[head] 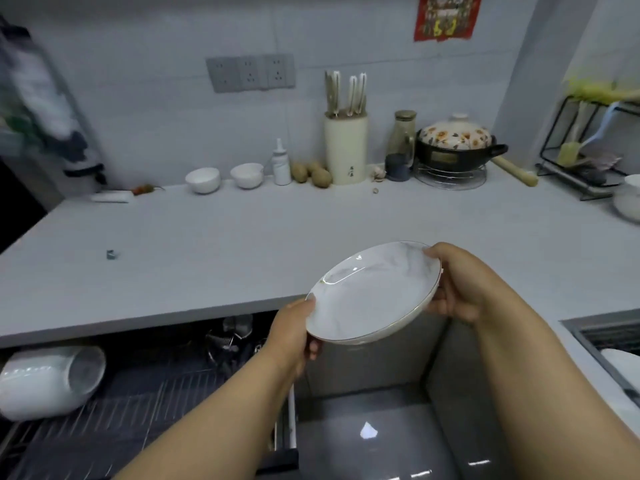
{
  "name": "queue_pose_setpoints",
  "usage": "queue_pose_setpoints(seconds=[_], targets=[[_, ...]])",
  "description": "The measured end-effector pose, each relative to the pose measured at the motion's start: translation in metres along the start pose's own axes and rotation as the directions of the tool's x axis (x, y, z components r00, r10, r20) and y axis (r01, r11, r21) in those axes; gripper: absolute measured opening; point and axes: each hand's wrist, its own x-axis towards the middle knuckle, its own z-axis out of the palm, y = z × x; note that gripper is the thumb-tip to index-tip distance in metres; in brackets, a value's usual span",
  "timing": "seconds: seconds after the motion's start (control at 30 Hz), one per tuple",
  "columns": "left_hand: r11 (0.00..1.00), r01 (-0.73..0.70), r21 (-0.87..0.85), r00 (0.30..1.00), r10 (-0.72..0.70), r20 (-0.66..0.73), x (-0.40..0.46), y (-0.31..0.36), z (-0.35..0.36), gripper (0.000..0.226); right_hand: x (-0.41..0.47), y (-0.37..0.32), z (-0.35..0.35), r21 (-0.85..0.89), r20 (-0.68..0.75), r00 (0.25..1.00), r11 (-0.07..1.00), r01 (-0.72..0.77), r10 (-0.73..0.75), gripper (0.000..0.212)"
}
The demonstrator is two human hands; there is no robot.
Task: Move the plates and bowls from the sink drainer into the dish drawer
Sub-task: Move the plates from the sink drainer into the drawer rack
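Observation:
A white marbled plate (374, 292) with a thin gold rim is held tilted in the air, in front of the counter edge. My left hand (294, 337) grips its lower left rim, thumb on top. My right hand (457, 285) grips its upper right rim. Below at the left the dish drawer (131, 420) stands pulled out, with a wire rack. A stack of white bowls (48, 379) lies on its side in the drawer's left part. At the right edge the sink drainer (609, 337) shows a white dish (623, 362) inside.
The grey countertop (214, 251) carries two white bowls (221, 178), a squeeze bottle, potatoes, a knife block (346, 150), a jar, a flowered pot (457, 143) on a trivet and a rolling pin. A black rack (588, 154) stands at the far right. Glossy floor lies below.

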Motion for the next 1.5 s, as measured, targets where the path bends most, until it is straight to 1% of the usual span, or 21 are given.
queue_pose_setpoints(seconds=[0.1,0.17,0.23,0.3,0.4,0.47,0.6,0.63,0.73,0.83,0.93,1.1,1.23,1.37,1.43,1.5], targets=[[1.000,-0.009,-0.013,0.996,0.008,-0.089,-0.017,0.001,-0.058,0.029,-0.005,0.009,0.057,-0.010,0.071,0.997,1.000,0.007,-0.007,0.021],[1.000,-0.001,0.010,0.987,0.003,-0.159,-0.031,0.003,-0.095,0.035,-0.009,0.016,0.095,-0.026,0.112,0.993,0.999,0.023,-0.019,0.019],[1.000,0.014,0.019,0.969,-0.009,-0.247,-0.043,0.004,-0.129,0.041,-0.016,0.024,0.131,-0.046,0.155,0.988,0.998,0.033,-0.026,0.017],[1.000,0.012,0.028,0.945,-0.002,-0.327,-0.056,0.004,-0.159,0.040,-0.021,0.032,0.163,-0.057,0.200,0.980,0.998,0.033,-0.021,0.015],[0.999,0.000,0.047,0.895,0.021,-0.446,-0.079,0.003,-0.213,0.036,-0.028,0.050,0.219,-0.078,0.278,0.960,0.997,0.016,0.007,0.014],[0.999,-0.014,0.046,0.861,0.036,-0.508,-0.091,0.000,-0.245,0.037,-0.031,0.061,0.251,-0.087,0.318,0.948,0.996,-0.004,0.032,0.015],[0.999,-0.038,-0.005,0.799,0.028,-0.600,-0.110,-0.012,-0.301,0.035,-0.032,0.083,0.306,-0.118,0.368,0.924,0.991,-0.067,0.107,0.031],[0.999,-0.045,-0.021,0.782,0.022,-0.623,-0.113,-0.015,-0.313,0.033,-0.031,0.089,0.317,-0.128,0.375,0.918,0.988,-0.087,0.129,0.033],[0.994,-0.085,-0.073,0.734,0.013,-0.679,-0.122,-0.022,-0.342,0.020,-0.028,0.102,0.346,-0.143,0.402,0.897,0.980,-0.140,0.187,0.030],[0.992,-0.104,-0.068,0.671,0.019,-0.741,-0.130,-0.026,-0.367,0.011,-0.021,0.115,0.374,-0.175,0.401,0.889,0.971,-0.163,0.221,0.029],[0.992,-0.113,-0.052,0.624,0.030,-0.781,-0.131,-0.030,-0.390,0.015,-0.008,0.131,0.403,-0.226,0.366,0.895,0.957,-0.179,0.254,0.035],[0.997,-0.080,-0.009,0.580,0.039,-0.814,-0.123,-0.030,-0.432,0.017,0.021,0.165,0.455,-0.263,0.306,0.908,0.942,-0.208,0.287,0.025],[0.998,-0.024,0.053,0.536,0.057,-0.842,-0.109,-0.030,-0.464,0.021,0.049,0.190,0.495,-0.323,0.280,0.904,0.919,-0.228,0.323,0.027],[0.982,0.086,0.166,0.544,0.093,-0.834,-0.087,-0.032,-0.491,0.024,0.079,0.213,0.529,-0.354,0.259,0.894,0.897,-0.263,0.364,0.030],[0.962,0.139,0.234,0.546,0.123,-0.829,-0.076,-0.034,-0.503,0.028,0.095,0.224,0.545,-0.366,0.251,0.893,0.891,-0.270,0.373,0.028],[0.927,0.198,0.319,0.566,0.157,-0.809,-0.067,-0.036,-0.515,0.032,0.108,0.235,0.560,-0.368,0.237,0.897,0.889,-0.273,0.373,0.027]])
